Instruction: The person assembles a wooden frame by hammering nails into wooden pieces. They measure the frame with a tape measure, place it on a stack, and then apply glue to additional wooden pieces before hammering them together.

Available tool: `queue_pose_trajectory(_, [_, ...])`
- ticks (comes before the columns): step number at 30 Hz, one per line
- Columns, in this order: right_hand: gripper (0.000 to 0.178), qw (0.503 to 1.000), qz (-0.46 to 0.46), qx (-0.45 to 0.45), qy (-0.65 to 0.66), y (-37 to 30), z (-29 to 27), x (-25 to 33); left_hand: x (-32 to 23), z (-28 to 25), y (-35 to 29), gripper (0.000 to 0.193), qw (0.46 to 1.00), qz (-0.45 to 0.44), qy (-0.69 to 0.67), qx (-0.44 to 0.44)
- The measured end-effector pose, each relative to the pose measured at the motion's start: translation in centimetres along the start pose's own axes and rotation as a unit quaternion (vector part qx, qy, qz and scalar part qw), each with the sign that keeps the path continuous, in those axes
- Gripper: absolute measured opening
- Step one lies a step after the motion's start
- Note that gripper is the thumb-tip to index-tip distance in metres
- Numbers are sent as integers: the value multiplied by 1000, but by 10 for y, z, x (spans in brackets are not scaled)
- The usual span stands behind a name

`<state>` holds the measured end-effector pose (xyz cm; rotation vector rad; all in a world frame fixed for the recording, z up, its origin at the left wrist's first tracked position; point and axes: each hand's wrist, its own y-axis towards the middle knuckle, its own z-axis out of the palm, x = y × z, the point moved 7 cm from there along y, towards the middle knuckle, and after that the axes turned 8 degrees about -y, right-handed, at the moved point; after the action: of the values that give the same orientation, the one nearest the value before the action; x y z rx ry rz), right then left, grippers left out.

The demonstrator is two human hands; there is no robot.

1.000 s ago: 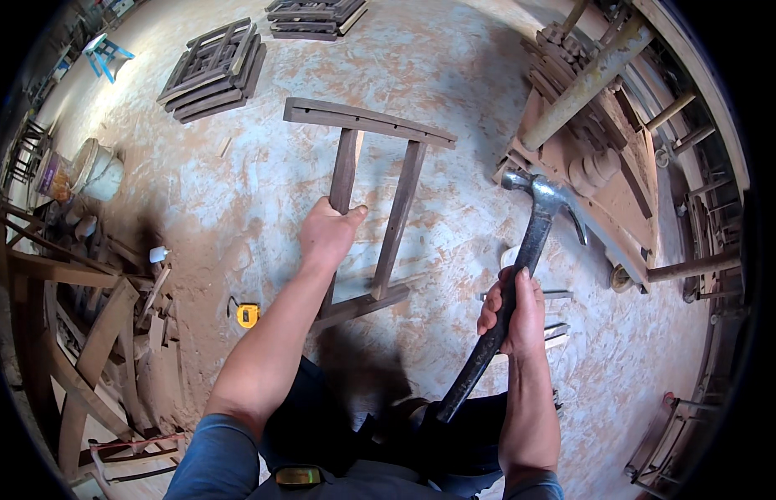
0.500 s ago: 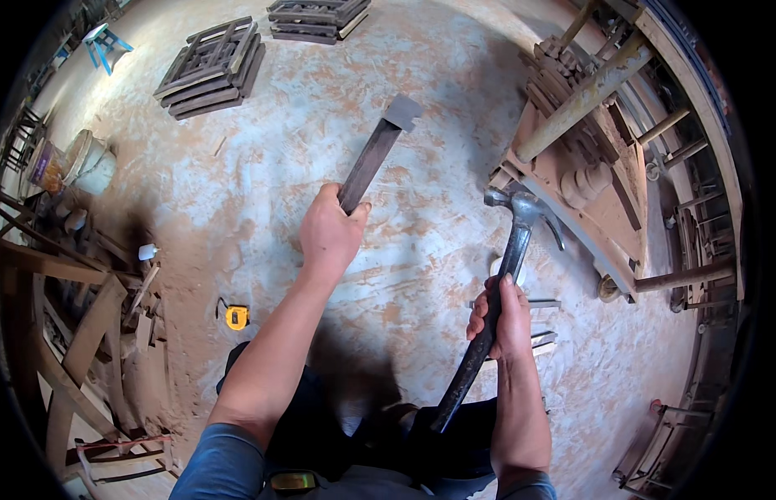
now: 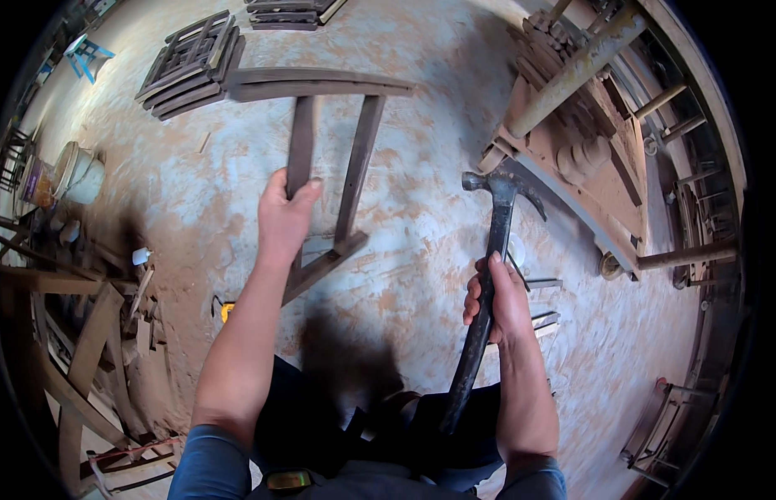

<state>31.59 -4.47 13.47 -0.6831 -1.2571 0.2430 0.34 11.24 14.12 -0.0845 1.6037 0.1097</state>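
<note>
My left hand [image 3: 284, 215] is wrapped round one bar of a dark wooden frame [image 3: 359, 162], which hangs over the floor in front of me. The frame has a long rail at its far end, two parallel bars and a shorter rail at its near end, partly covered by my hand and forearm. On the right, my right hand [image 3: 498, 300] grips the black handle of a claw hammer [image 3: 503, 185]. The hammer's head points up and away from me, apart from the frame, with its claw to the right.
Stacked dark wooden frames [image 3: 192, 62] lie on the floor at the far left. A wheeled wooden rack [image 3: 530, 179] with wood pieces stands right. Buckets [image 3: 86, 179] and scrap timber [image 3: 92, 350] line the left. A yellow tape measure [image 3: 228, 312] is partly behind my left forearm.
The wooden frame, seen edge-on before, has been turned so its rails and both bars show. My left hand has shifted left with it. The hammer has moved slightly left.
</note>
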Motion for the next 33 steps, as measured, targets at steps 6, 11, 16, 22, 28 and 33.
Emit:
queue_pose_trajectory(6, [37,1000,-6,-21,-21,0,-8,5,32,-15,10,23,957,-135,-257,13])
queue_pose_trajectory(11, [38,999,-6,-24,-21,-2,-14,6,46,-12,7,27,928,-187,-319,33])
queue_pose_trajectory(16, [41,999,-5,-20,-50,-2,-16,10,65,-15,7,27,917,-223,-326,63])
queue_pose_trajectory(22, [40,999,-7,-18,-45,-2,-15,6,95,-18,-2,33,910,-259,-305,109])
queue_pose_trajectory(28, [39,999,0,-19,-51,-1,-20,1,134,-11,-11,33,901,-322,-272,100])
queue_pose_trajectory(33, [39,996,-6,-27,-84,-5,-24,3,166,-6,-24,35,896,-364,-244,66])
